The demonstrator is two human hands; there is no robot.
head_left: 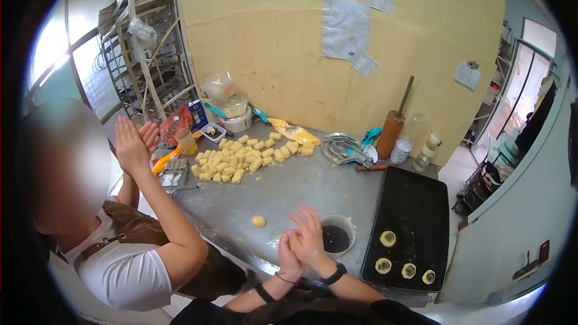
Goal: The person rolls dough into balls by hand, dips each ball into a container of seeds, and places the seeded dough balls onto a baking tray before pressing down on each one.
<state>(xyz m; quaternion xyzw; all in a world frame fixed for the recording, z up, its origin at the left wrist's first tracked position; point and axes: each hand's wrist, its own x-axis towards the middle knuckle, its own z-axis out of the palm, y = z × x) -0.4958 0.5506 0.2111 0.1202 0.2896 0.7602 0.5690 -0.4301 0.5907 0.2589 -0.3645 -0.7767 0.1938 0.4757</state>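
Over the table's front edge, my left hand and my right hand are pressed together at the palms. The right hand's fingers stretch out and are slightly blurred. My left hand's fingers curl in against the right palm; whatever lies between the palms is hidden. Just left of them a round dough ball rests on the metal table. Close on the right stands a white tub with dark contents. A black baking tray holds several flat dough rounds with dark centres near its front end.
Several short dough pieces are heaped toward the back left. A co-worker stands at left, palms together. Along the wall are a wooden roller, a metal tool, jars and a plastic-covered tub. A rack stands behind.
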